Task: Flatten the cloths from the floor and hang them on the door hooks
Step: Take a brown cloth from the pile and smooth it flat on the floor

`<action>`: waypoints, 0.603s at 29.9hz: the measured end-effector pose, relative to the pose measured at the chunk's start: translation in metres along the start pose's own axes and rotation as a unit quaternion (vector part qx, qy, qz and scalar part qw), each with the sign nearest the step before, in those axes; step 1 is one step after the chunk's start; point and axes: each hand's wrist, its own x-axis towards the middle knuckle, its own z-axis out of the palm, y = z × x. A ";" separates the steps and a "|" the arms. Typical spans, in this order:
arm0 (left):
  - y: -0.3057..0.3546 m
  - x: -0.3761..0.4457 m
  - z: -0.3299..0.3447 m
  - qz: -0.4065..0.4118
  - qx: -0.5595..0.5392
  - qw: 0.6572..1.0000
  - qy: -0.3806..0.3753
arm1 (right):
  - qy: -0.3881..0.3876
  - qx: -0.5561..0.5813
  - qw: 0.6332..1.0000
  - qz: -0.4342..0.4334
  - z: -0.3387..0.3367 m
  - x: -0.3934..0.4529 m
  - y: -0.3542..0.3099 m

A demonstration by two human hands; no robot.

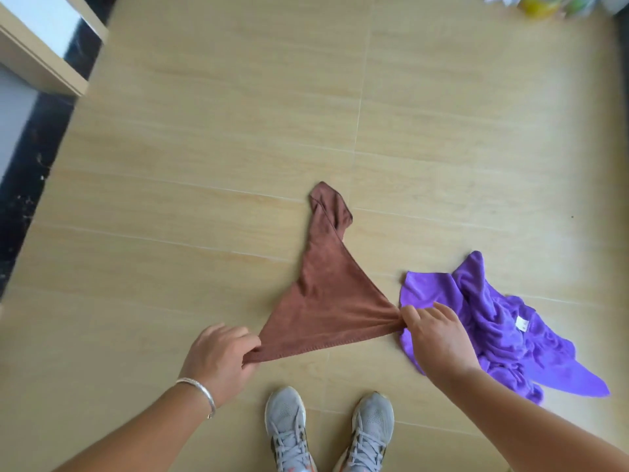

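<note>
We see the left hand (218, 352) pinching one corner of the brown cloth (323, 301) in curled fingers (250, 342), and the right hand (435, 332) gripping the opposite corner. The soft, napped cloth stretches taut between them into a triangle, its twisted tail trailing toward the frame's centre on the pale wood-grain floor (204, 165). Just right, a crumpled purple cloth (493, 318) lies partly under the right hand. Grey mesh shoes (330, 434) stand at bottom centre.
</note>
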 end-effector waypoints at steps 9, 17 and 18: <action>-0.001 0.072 -0.195 -0.164 -0.020 0.985 0.043 | 0.053 -0.028 0.998 0.018 -0.172 0.078 0.033; 0.027 0.116 -0.430 -0.118 0.023 0.973 0.197 | 0.217 -0.026 0.971 0.099 -0.382 0.145 0.072; 0.031 0.115 -0.453 -0.111 0.023 0.969 0.218 | 0.244 -0.026 0.964 0.103 -0.405 0.147 0.075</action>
